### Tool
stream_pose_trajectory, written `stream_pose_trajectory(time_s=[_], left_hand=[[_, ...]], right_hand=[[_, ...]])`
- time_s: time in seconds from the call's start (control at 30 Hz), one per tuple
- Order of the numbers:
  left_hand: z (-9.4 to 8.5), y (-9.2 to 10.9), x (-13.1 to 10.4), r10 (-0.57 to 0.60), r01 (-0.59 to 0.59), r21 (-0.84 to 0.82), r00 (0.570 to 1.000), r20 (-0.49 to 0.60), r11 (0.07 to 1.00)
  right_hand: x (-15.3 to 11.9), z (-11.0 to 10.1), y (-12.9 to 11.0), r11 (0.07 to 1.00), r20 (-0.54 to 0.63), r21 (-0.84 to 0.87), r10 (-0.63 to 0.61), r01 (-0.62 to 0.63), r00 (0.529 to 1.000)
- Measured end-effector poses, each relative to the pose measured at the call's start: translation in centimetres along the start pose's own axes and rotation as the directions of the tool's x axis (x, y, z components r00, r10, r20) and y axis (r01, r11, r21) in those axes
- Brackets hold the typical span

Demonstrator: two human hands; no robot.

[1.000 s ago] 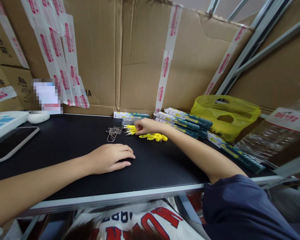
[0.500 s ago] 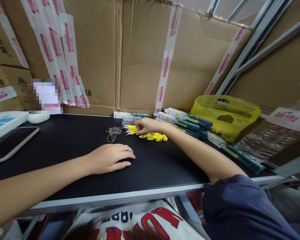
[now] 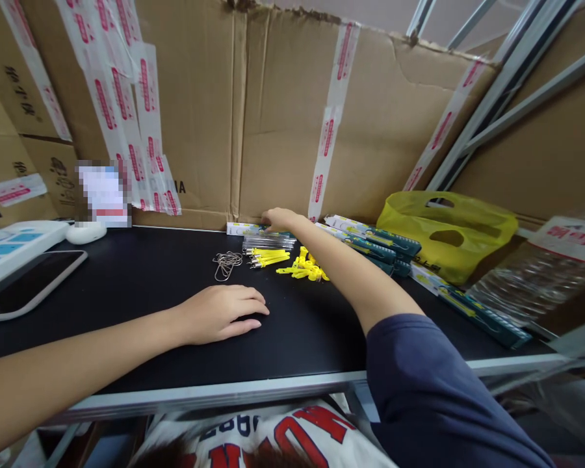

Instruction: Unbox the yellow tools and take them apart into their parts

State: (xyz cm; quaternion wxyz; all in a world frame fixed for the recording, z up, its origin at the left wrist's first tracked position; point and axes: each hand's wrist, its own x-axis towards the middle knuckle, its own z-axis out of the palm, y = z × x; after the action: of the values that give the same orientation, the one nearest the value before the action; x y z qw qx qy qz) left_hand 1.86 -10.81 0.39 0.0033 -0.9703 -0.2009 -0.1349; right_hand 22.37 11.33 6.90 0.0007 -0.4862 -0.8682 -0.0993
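Observation:
My left hand (image 3: 227, 315) lies palm down on the black tabletop (image 3: 185, 370), fingers stretched out and holding nothing. At the back, my right hand (image 3: 281, 220) reaches down with bent fingers over a slim white and green box (image 3: 242, 229) against the cardboard. The fingers close on the box's upper edge, and the wrist hides its right part. Just in front lie clear plastic tubes (image 3: 269, 242) and yellow sticks with metal tips (image 3: 272, 257). Right of these is a pile of small yellow plastic parts (image 3: 303, 266). Bent metal wire hooks (image 3: 227, 264) lie to the left.
Slim boxes (image 3: 377, 240) are stacked at the right, with another box (image 3: 472, 309) nearer the edge. Behind are a yellow plastic bag (image 3: 448, 221) and wrapped bottles (image 3: 517, 279). A phone (image 3: 29, 286) and a white case (image 3: 85, 232) lie left. Cardboard (image 3: 277, 130) walls the back.
My right hand has left the yellow sticks and moved back to the slim box, uncovering the sticks and tubes. My left hand stays flat on the table. The view has shifted slightly.

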Motion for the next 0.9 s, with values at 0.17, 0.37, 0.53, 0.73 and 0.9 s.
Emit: stream_pose_trajectory(time_s=[0.17, 0.37, 0.53, 0.73, 0.9], left_hand=[[0.0, 0.0, 0.0, 0.005, -0.005, 0.004, 1.000, -0.004, 1.000], [0.0, 0.0, 0.0, -0.003, 0.003, -0.004, 1.000, 0.000, 1.000], [0.0, 0.1, 0.0, -0.011, 0.011, -0.008, 1.000, 0.004, 1.000], [0.1, 0.1, 0.4, -0.051, 0.054, -0.078, 0.998, 0.033, 0.995], [0.9, -1.0, 2.3, -0.158, 0.165, -0.121, 0.985, 0.066, 0.979]], right_hand=[[1.0, 0.6, 0.3, 0.999, 0.043, -0.019, 0.035, -0.034, 0.998], [1.6, 0.6, 0.4, 0.999, 0.083, -0.028, 0.029, -0.026, 0.996], [1.3, 0.3, 0.2, 0.999, 0.061, -0.053, 0.000, 0.003, 0.998], [-0.6, -1.6, 0.0, 0.994, -0.112, -0.089, -0.070, 0.060, 0.991], [-3.8, -4.5, -0.4, 0.974, -0.373, -0.195, -0.180, 0.113, 0.910]])
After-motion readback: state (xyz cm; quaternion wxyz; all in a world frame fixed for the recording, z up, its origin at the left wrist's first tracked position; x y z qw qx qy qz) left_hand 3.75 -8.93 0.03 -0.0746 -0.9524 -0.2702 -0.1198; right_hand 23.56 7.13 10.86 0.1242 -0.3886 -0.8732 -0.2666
